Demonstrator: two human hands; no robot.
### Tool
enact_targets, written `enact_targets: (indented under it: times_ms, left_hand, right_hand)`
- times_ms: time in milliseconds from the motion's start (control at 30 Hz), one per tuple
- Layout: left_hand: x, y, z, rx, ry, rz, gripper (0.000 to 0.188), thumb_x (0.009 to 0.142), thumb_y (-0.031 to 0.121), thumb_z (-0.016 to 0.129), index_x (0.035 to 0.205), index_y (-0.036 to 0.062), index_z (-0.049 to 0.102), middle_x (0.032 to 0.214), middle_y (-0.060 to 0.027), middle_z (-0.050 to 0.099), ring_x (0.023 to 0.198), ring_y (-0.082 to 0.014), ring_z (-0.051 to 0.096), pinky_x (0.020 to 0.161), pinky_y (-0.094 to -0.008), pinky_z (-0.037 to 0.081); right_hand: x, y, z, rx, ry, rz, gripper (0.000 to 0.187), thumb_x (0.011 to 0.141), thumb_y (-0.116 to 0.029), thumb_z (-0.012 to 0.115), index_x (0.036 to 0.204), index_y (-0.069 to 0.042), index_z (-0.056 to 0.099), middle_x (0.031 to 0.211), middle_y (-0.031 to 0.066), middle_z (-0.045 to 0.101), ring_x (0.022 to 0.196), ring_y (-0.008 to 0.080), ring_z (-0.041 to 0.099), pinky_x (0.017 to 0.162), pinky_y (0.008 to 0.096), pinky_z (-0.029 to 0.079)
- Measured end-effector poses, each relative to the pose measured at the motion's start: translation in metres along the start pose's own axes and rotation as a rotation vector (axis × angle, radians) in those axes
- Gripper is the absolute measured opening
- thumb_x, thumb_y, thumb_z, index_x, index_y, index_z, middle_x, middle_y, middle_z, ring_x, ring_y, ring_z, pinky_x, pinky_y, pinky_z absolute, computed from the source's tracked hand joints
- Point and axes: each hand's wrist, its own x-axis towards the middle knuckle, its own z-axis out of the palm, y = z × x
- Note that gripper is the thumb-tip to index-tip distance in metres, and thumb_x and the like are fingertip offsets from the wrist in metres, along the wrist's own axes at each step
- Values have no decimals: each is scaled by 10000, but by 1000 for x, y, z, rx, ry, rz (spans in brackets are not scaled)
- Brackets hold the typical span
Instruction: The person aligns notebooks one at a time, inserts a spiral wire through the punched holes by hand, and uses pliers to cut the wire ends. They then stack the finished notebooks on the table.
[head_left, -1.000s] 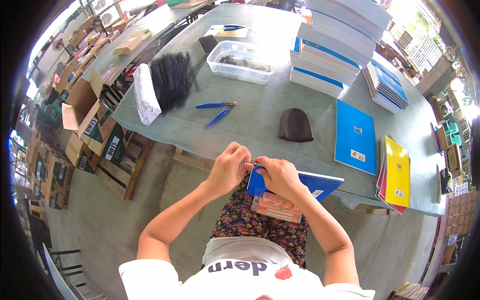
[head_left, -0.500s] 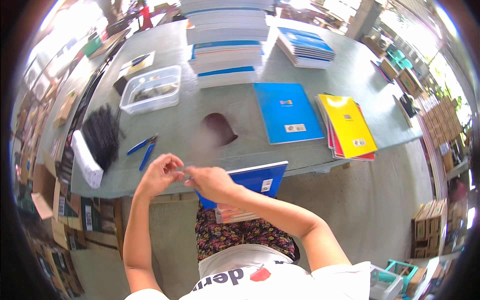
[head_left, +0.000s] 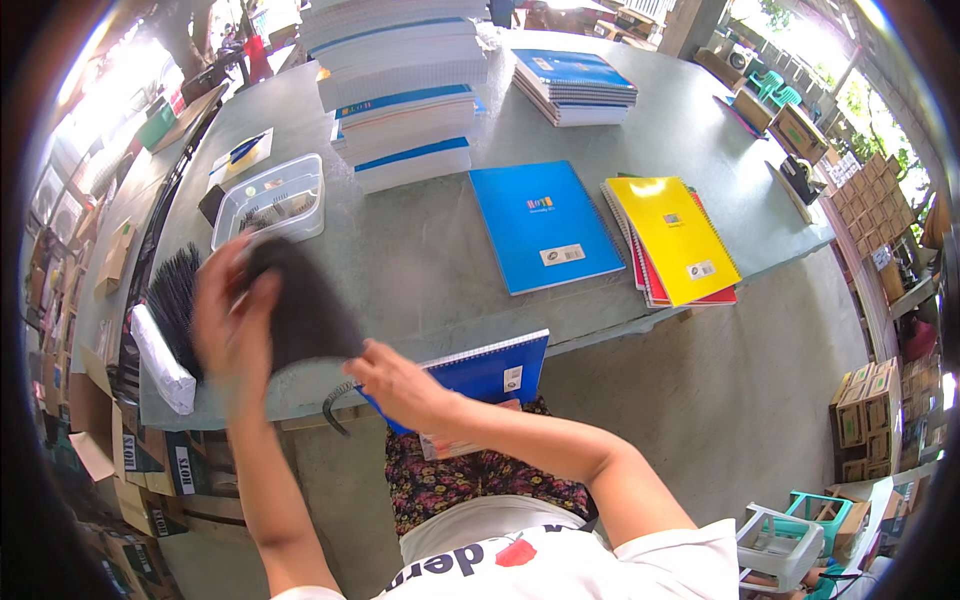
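Observation:
A dark blue notebook (head_left: pixel 480 372) stands tilted on my lap against the table's front edge, its bound edge up. From its left end sticks a curved dark spiral coil (head_left: pixel 335 405). My right hand (head_left: pixel 408 392) is closed at that end, fingertips pinched on the coil. My left hand (head_left: pixel 228 315) is raised over the table's left part and smeared by motion; its grip does not show clearly. Against its thumb is a dark brown shape (head_left: pixel 305 310), too blurred to name. Beyond the hand lies a bundle of black coils (head_left: pixel 172 300).
A clear plastic box (head_left: pixel 310 222) and a white roll (head_left: pixel 165 365) are on the left. Tall notebook stacks (head_left: pixel 400 110) rise at the back. A light blue notebook (head_left: pixel 540 225), a yellow notebook (head_left: pixel 672 240) on red ones, and a blue-topped stack (head_left: pixel 575 90) lie rightward.
My left hand has moved left and farther over the table, away from my right hand. The dark shape appears farther left, and the blue-handled pliers no longer show. The coil's end is now visible.

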Motion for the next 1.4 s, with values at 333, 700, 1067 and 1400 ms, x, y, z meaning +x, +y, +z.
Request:
enact_targets:
  times_ms: [333,700,1067,1400]
  left_hand:
    - [-112,-30,-27,641,-111,239,389,698,11,685,1058,152,642,796,-99,569,724,-264,567,636,-351,488]
    - [-149,-66,-19,619,-622,147,299,717,-39,664,996,68,676,913,-82,593,786,-238,588,677,-318,499]
    - [-102,-28,-2,453,-25,278,328,666,-35,722,975,61,667,840,-46,604,763,-192,570,652,-288,479]
    - [-127,-64,1,567,-159,276,192,761,76,626,953,74,611,851,-64,548,762,-254,543,636,-330,469]
  right_hand:
    - [-91,42,-146,28,-58,593,179,682,-91,746,837,-26,686,792,95,658,745,192,633,676,306,489]
    - [-112,60,-103,685,235,472,268,690,149,635,913,11,689,958,134,680,919,180,634,820,289,504]
    - [-118,65,-103,702,332,519,255,679,160,636,885,15,673,944,152,676,906,200,637,801,298,510]
    - [-112,43,-97,545,439,491,287,712,-194,702,865,45,662,887,125,663,833,171,594,739,296,468]
